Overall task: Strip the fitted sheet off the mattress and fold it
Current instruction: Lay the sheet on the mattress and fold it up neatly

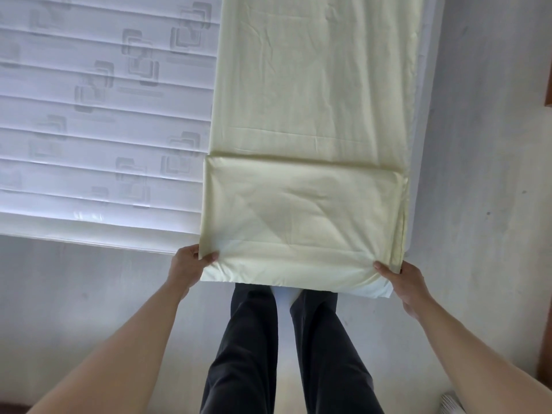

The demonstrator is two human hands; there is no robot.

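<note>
A pale yellow fitted sheet [310,94] lies as a long folded strip along the right side of the bare white mattress [98,121]. Its near end is doubled over into a thicker panel that overhangs the mattress's front edge. My left hand [191,265] pinches the panel's near left corner, thumb on top. My right hand [403,282] pinches the near right corner in the same way. Both arms reach forward from the bottom of the view.
The quilted mattress has grey square patterns and is uncovered to the left of the sheet. My legs in dark trousers [286,348] stand right against the mattress's front edge. Light grey floor [484,174] runs along the right side and in front.
</note>
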